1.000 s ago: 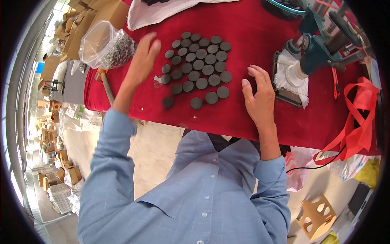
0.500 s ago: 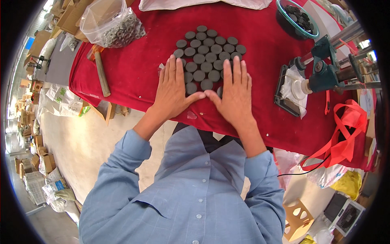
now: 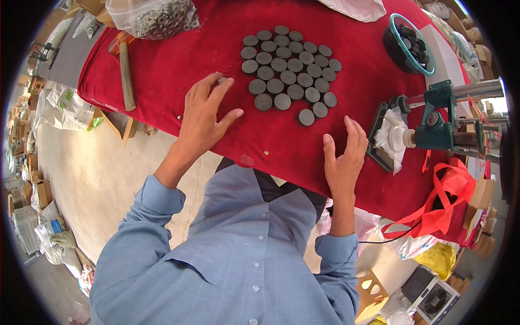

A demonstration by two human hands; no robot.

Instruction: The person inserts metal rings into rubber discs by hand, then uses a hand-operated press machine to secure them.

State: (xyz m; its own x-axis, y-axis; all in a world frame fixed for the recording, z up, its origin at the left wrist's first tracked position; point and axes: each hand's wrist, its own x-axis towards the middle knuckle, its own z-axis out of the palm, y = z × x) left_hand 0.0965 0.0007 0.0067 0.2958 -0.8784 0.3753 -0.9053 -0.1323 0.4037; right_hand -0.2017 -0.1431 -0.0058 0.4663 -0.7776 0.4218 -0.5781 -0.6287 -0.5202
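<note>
Many dark grey round discs (image 3: pixel 295 65) lie flat in a loose, single-layer cluster on the red cloth (image 3: pixel 216 38). To the left of the cluster is my left hand (image 3: pixel 203 111), its thumb and fingers apart, holding nothing that I can see. A small pale scrap shows by its fingertips; whether it is touched, I cannot tell. My right hand (image 3: pixel 345 160) hovers at the cluster's lower right, fingers spread and empty. Nearest to it is a single disc (image 3: pixel 306 117) at the cluster's near edge.
On the left lie a wooden-handled hammer (image 3: pixel 127 76) and a clear bag of metal parts (image 3: pixel 162 19). A teal-rimmed bowl (image 3: pixel 410 46) of dark pieces stands far right. Nearer are a green-and-steel press (image 3: pixel 436 116) and a red fabric strap bag (image 3: pixel 447 192).
Both hands have come off the discs and moved apart, the left to the left, the right to the right and nearer. The near discs are now uncovered. The whole view has shifted slightly.
</note>
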